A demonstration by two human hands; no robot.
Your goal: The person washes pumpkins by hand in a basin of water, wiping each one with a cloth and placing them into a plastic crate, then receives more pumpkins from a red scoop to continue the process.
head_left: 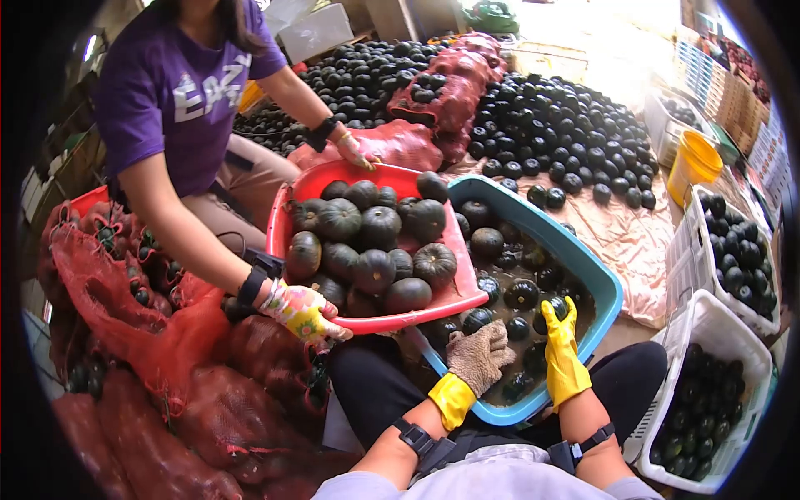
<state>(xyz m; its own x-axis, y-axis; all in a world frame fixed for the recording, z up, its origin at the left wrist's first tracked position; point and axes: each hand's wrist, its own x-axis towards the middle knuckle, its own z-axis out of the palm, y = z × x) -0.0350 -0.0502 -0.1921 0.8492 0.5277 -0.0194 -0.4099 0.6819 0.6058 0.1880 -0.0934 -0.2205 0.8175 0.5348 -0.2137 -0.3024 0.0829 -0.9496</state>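
Note:
A blue tub [608, 287] of murky water stands between my knees, with dark green kabocha squashes [522, 293] floating in it. My right hand [563, 350], in a yellow rubber glove, grips a wet squash [553, 309] between thumb and fingers over the tub's right side. My left hand [482, 358] wears a brown cloth mitt over a yellow glove. Its fingers are stretched out over the near left of the tub, just below another squash [477, 319]. A red basin [392, 323] heaped with duller squashes [381, 227] is tilted over the tub's left edge, held by a co-worker's gloved hands [304, 315].
Red mesh sacks [237, 412] crowd the left side. White crates [733, 333] of squashes line the right, near a yellow bucket [693, 165]. Behind the tub, a large pile of squashes [567, 125] lies on a pinkish sheet [625, 242].

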